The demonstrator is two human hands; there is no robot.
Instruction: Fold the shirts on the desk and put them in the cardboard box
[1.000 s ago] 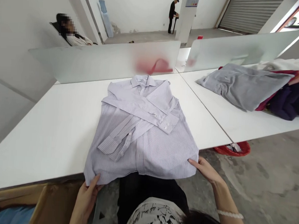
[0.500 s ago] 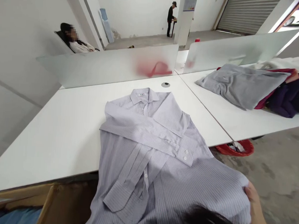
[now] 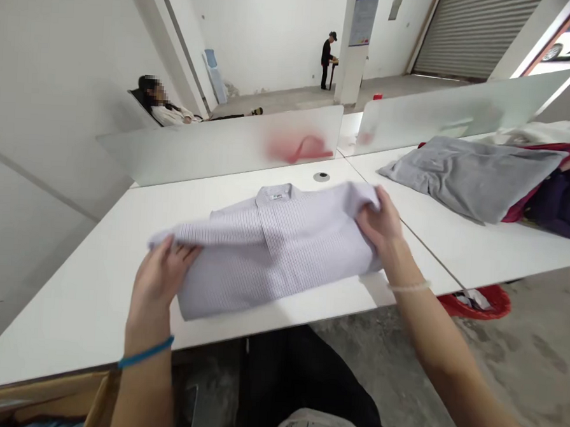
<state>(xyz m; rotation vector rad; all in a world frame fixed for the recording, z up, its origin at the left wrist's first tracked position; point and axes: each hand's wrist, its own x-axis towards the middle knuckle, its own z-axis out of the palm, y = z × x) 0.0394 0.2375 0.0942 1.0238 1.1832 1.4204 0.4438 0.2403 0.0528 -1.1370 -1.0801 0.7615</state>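
A striped light-purple shirt (image 3: 283, 251) lies on the white table (image 3: 105, 268), its lower part folded up over its front. The collar points away from me and still shows at the top, with a label inside. My left hand (image 3: 160, 271) grips the folded hem at the left corner, fingers closed round the cloth. At the right corner, my right hand (image 3: 380, 225) pinches the same hem, thumb and fingers on the fabric. The hem is lifted slightly and blurred. The sleeves are hidden beneath the fold.
Several garments, among them a grey cloth (image 3: 468, 175), are piled on the right. Frosted dividers (image 3: 212, 149) line the table's back edge. A cardboard box (image 3: 41, 395) with blue cloth stands below left, a red bin (image 3: 497, 304) below right. Two people are beyond the dividers.
The shirt's lower half, which hung over the table's front edge, has been folded up across the sleeves towards the collar. Both my hands have come into full view holding the hem.
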